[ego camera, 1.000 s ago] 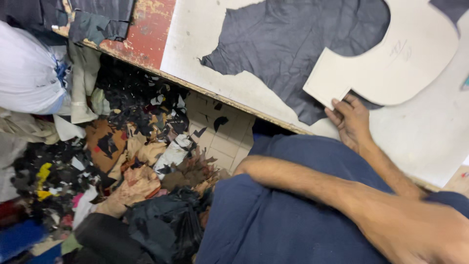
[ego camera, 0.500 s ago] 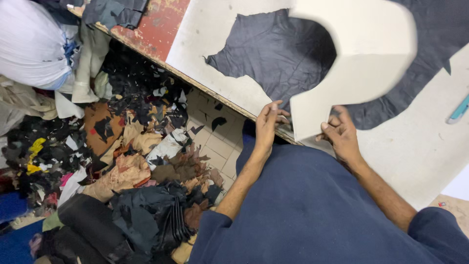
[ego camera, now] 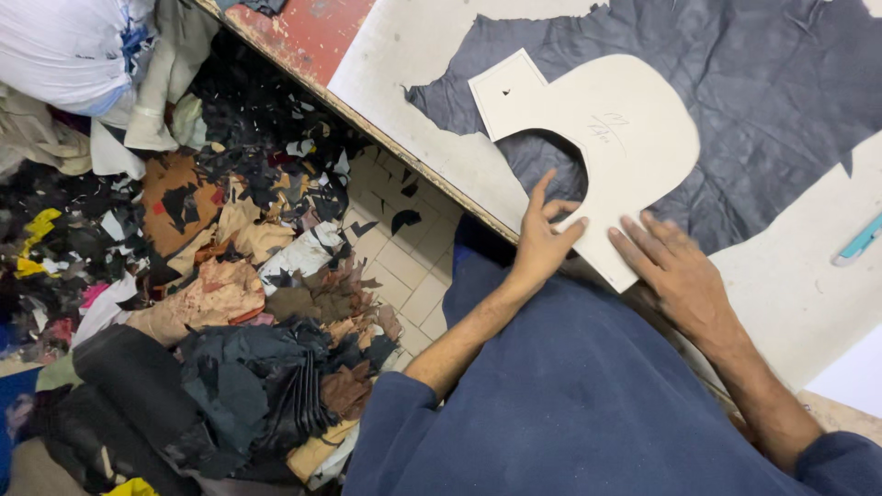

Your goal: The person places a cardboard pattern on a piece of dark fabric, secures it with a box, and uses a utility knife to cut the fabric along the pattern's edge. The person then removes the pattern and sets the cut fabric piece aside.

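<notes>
I am pressing on a flat, cream-white card pattern piece (ego camera: 597,147) that lies on a big sheet of dark grey, wrinkly leather (ego camera: 763,119). The card has a round top, a square tab sticking out to one side, and a curved bite cut out of its lower edge. It has a thin line near its rim, a small dot and some pencil marks.

My left hand (ego camera: 542,243) is at the card's near edge, beside the curved bite. Its fingers are spread open and laid flat, with the tips on the card, gripping nothing. My right hand (ego camera: 675,276) sits by the card's near corner, fingers also open and flat, tips touching the card.

The leather lies under the card on a white worktable (ego camera: 413,64). Past the table's edge, well away from the card, a heap of black, brown and tan leather scraps (ego camera: 230,276) covers the tiled floor.
</notes>
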